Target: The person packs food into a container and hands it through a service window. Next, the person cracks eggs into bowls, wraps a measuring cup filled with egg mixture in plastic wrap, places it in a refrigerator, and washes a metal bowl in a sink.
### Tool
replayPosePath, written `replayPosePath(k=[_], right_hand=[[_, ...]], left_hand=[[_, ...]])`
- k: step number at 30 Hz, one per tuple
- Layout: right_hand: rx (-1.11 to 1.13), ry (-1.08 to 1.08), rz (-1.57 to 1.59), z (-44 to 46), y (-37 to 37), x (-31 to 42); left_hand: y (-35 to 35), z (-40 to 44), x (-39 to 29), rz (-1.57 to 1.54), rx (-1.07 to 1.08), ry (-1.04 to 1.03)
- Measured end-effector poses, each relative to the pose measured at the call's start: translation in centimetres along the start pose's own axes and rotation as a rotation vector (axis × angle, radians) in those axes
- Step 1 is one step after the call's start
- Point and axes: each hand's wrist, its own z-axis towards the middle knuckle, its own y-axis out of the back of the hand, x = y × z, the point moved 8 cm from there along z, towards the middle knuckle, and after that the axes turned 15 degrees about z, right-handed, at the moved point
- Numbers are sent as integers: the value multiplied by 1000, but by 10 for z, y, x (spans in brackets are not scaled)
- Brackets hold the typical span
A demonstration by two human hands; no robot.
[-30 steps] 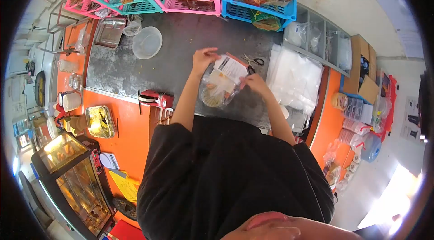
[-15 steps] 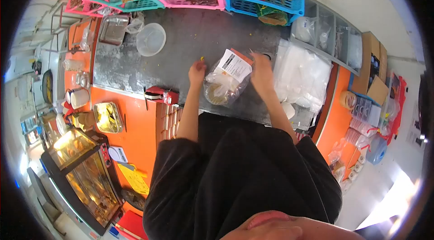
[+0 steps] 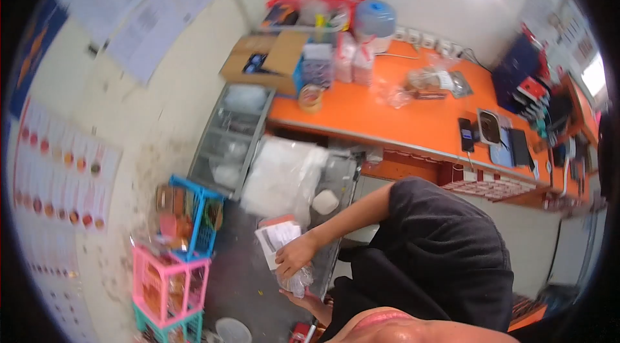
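A clear plastic bag [image 3: 295, 283] with a white printed slip [image 3: 268, 245] and an orange-red piece at its top is between my two hands over the dark tabletop. My right hand [image 3: 296, 256] lies over the slip and the upper part of the bag, fingers curled onto it. At the bag's lower end, my left hand [image 3: 311, 303] is wrapped against its side, partly hidden by the bag. What the bag contains is blurred.
Stacked clear bags [image 3: 281, 172] and a white round item [image 3: 325, 202] lie beyond my right hand. A grey divided tray [image 3: 226, 139] and blue [image 3: 203, 217] and pink baskets [image 3: 171, 285] line the wall. An orange counter [image 3: 387, 110] holds a cardboard box [image 3: 265, 62] and tape [image 3: 310, 97].
The view has swung to the right, bringing the orange counter and wall into sight. My hands, apart on either side of the bag before, have come together on it.
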Motion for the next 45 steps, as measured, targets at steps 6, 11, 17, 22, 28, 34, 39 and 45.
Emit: replayPosePath(k=[6, 11, 17, 22, 28, 34, 39, 45], right_hand=[[-700, -456, -47, -235, 238, 120], [-878, -900, -620, -447, 400, 244], [-1029, -940, -1222, -629, 602, 362], [-1251, -1049, -1252, -800, 756, 398], [-912, -831, -1643, -918, 848, 392], [-1181, -1049, -1270, -985, 857, 352], [-1036, -1129, -1249, -1006, 864, 316], [-1016, -1105, -1258, -1026, 857, 306]], left_hand=[[-150, -7, 61, 1116, 227, -306], [-258, -22, 128, 1437, 42, -533], [-360, -26, 160, 1394, 77, -584], [-453, -29, 185, 1463, 168, -630], [-523, -30, 201, 1543, 207, -611], [-531, -26, 205, 1599, 161, -566], [-495, -21, 195, 1627, 85, -560], [-390, -12, 156, 1658, -87, -731]])
